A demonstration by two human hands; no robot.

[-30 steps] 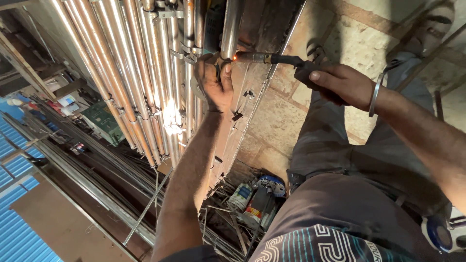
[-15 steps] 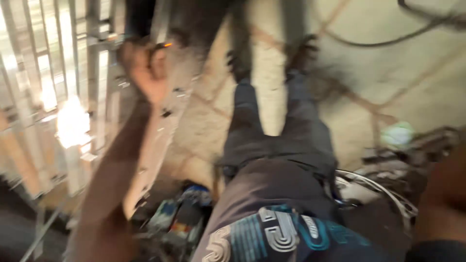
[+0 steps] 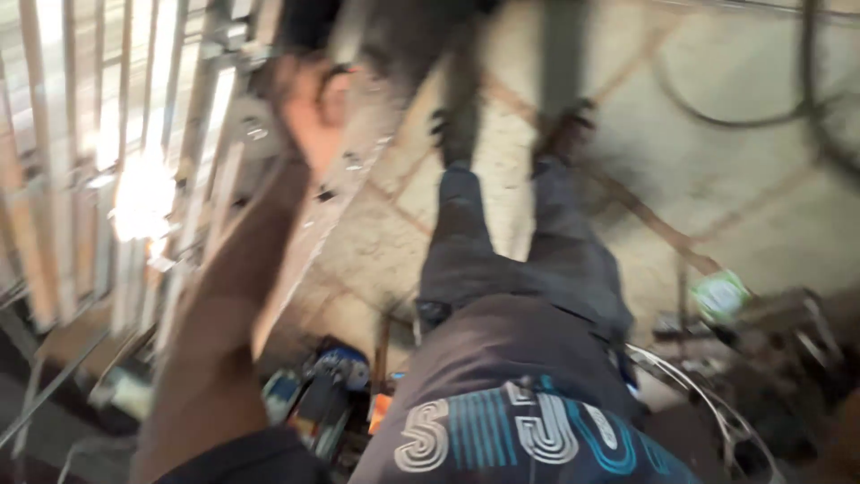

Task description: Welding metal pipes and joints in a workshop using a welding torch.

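The view is motion-blurred. My left hand [image 3: 309,108] is raised at the upper left with its fingers curled around a bar of a steel pipe frame [image 3: 134,134]. The frame's long shiny tubes run along the left side. My left forearm stretches from the lower left up to the frame. My right hand is out of view, and so is the welding holder seen earlier. My legs in dark trousers [image 3: 520,251] stand on the stone floor below.
Power tools and boxes, one blue [image 3: 340,372], lie on the floor by the frame's foot. A green and white packet [image 3: 718,296] and wire loops [image 3: 717,403] lie at the right. A dark cable [image 3: 717,112] curves across the floor at the upper right.
The view has swung right and down toward my legs and the floor. My right hand with the welding holder has left the frame. My left hand stays on the steel frame.
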